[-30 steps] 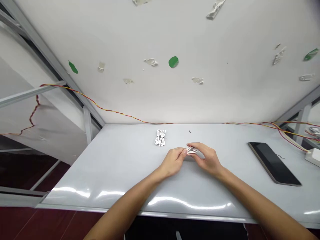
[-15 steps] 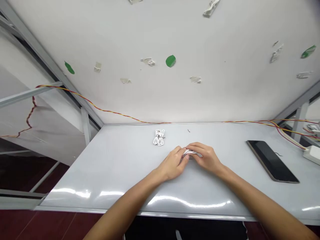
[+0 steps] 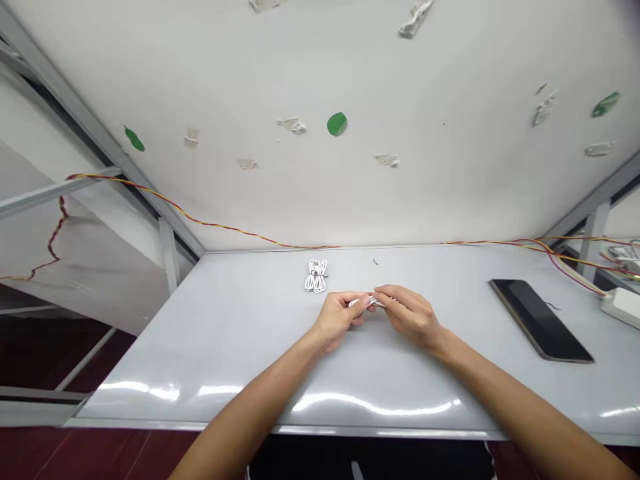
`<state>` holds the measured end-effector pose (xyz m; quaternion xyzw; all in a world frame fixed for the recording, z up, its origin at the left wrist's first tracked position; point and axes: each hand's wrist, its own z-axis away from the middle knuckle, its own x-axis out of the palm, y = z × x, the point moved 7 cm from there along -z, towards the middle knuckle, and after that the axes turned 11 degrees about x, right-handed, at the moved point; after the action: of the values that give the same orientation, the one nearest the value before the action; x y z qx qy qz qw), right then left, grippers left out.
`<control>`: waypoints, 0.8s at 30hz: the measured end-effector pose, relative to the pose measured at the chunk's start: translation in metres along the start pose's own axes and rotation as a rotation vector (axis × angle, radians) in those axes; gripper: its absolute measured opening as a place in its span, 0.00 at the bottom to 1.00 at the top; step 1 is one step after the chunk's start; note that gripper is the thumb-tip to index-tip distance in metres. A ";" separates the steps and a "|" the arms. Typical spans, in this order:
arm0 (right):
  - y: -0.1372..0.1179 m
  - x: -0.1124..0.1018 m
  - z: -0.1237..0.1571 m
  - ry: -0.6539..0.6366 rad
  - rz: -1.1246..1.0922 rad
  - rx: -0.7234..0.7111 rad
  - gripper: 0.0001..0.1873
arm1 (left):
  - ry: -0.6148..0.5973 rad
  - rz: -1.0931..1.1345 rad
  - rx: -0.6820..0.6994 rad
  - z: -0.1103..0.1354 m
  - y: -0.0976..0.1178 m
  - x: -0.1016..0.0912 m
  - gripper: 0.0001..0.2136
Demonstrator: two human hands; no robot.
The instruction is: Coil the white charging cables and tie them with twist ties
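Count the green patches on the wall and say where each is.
3. The left patch is near the left edge of the wall, the middle patch is above the left hand, and the right patch is above the white box. None looks hidden.

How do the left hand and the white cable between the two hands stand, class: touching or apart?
Touching. The head view shows it: the left hand has its thumb lying over the white cable, with no gap between them.
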<state>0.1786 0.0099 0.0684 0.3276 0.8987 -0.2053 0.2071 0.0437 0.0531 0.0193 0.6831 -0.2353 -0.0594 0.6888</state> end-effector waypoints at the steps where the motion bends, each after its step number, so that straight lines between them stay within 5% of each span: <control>1: 0.000 0.000 0.000 0.003 0.000 -0.002 0.22 | -0.004 -0.030 0.009 0.000 0.001 -0.001 0.19; 11: 0.007 0.009 0.008 -0.082 -0.060 0.024 0.24 | -0.100 -0.687 0.379 0.004 0.031 0.003 0.12; 19: 0.006 0.010 0.008 -0.093 -0.036 0.022 0.25 | -0.159 -0.563 0.243 0.000 0.020 0.002 0.13; 24: 0.007 0.010 0.007 -0.064 -0.021 0.035 0.19 | -0.097 -0.449 0.163 -0.003 0.010 -0.003 0.17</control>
<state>0.1780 0.0164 0.0562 0.3149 0.8914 -0.2334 0.2276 0.0395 0.0575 0.0283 0.7680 -0.1143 -0.2247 0.5888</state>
